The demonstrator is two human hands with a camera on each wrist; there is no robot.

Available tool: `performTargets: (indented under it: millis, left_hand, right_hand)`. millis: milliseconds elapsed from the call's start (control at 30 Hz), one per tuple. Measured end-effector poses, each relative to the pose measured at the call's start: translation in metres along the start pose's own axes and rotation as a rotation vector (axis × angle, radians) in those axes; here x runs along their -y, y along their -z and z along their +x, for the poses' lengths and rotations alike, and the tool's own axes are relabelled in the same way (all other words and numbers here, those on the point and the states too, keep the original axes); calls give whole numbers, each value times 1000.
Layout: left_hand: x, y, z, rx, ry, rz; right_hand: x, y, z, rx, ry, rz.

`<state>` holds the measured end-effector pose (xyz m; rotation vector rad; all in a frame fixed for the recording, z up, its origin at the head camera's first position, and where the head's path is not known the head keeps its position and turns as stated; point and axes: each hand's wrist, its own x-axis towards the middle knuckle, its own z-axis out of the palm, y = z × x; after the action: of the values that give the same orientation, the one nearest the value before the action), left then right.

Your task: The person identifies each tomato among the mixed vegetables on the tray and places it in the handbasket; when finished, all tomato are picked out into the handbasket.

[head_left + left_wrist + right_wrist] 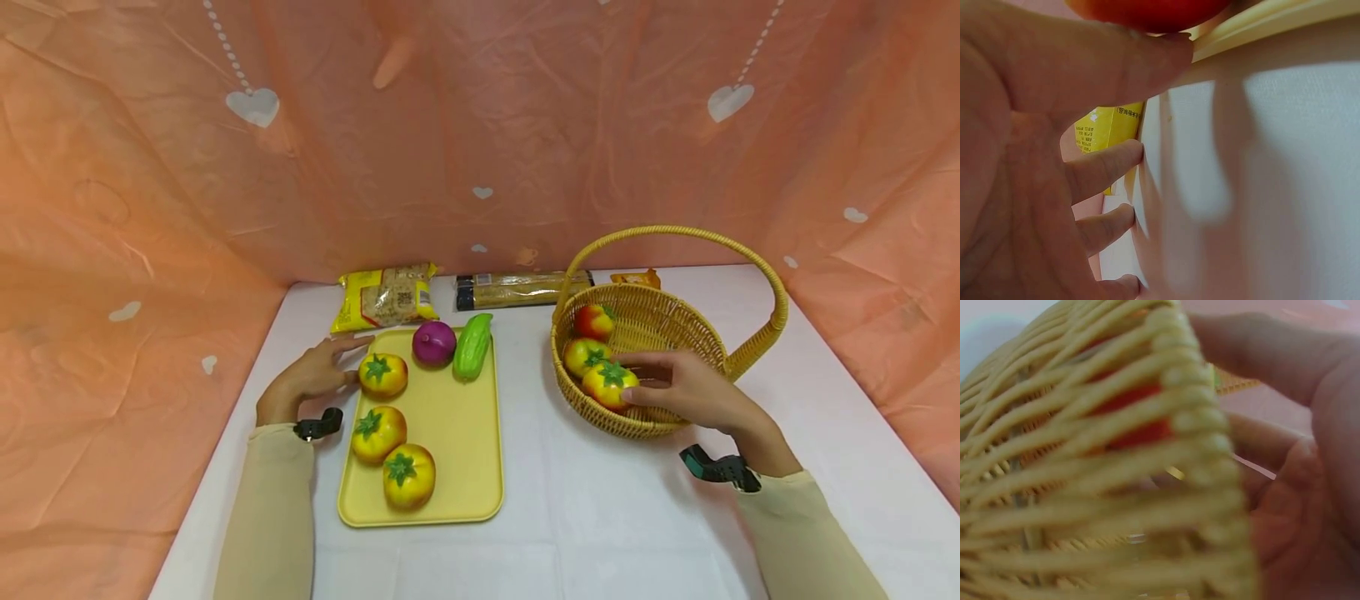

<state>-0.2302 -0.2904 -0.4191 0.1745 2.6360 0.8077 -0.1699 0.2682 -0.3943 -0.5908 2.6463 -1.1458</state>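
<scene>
On the left, my left hand [318,375] lies at the far left corner of a yellow tray [461,442], fingers extended over the white table. Its thumb is right at the tray's rim, next to a yellow-and-red persimmon [383,375]. Two more persimmons lie nearer on the tray, with a purple onion [433,343] and a green ridged gourd [472,347] at its far end. My right hand [686,387] reaches over the rim of a wicker basket [637,427] and holds a persimmon [609,385] between thumb and fingers. Beside it in the basket sits another persimmon [585,357].
A red-and-yellow fruit [593,322] lies farther back in the basket, whose tall handle [675,231] arches above. Behind the tray are a yellow food bag [386,297] and a long pack of noodles [513,290]. A small orange packet [636,278] lies behind the basket.
</scene>
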Motion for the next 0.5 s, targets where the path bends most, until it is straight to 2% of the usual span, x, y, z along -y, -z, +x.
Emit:
performTargets:
  millis: [233, 500]
  left_hand:
    - [0, -1, 0, -14, -26, 11]
    - [-1, 0, -2, 0, -6, -8]
  right_hand:
    - [-2, -11, 15, 11, -7, -41]
    - [-1, -15, 18, -13, -7, -46]
